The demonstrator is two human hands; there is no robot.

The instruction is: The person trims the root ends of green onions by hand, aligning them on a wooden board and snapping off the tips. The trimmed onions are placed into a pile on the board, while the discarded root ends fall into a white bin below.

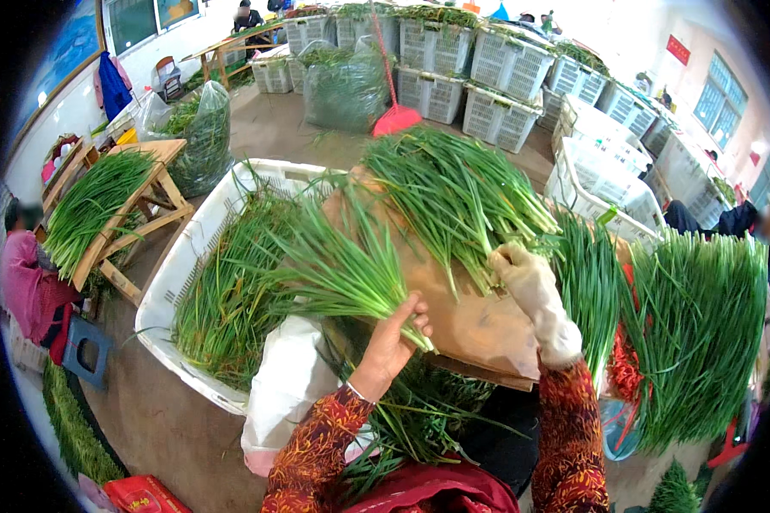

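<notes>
My bare left hand is closed around the pale stem ends of a bunch of green chives; its leaves fan out to the upper left. My right hand, in a whitish glove, pinches stem ends at the near edge of a loose pile of chives. That pile lies on a brown board in front of me. To the right of the glove hang long chives with their stem ends up. Just left of the held bunch, a white crate is full of tangled chive leaves.
Further right is a thick row of chives beside red ties. At left, another person sits by a wooden stand heaped with chives. A red dustpan stands before stacked white crates. White cloth lies near my left forearm.
</notes>
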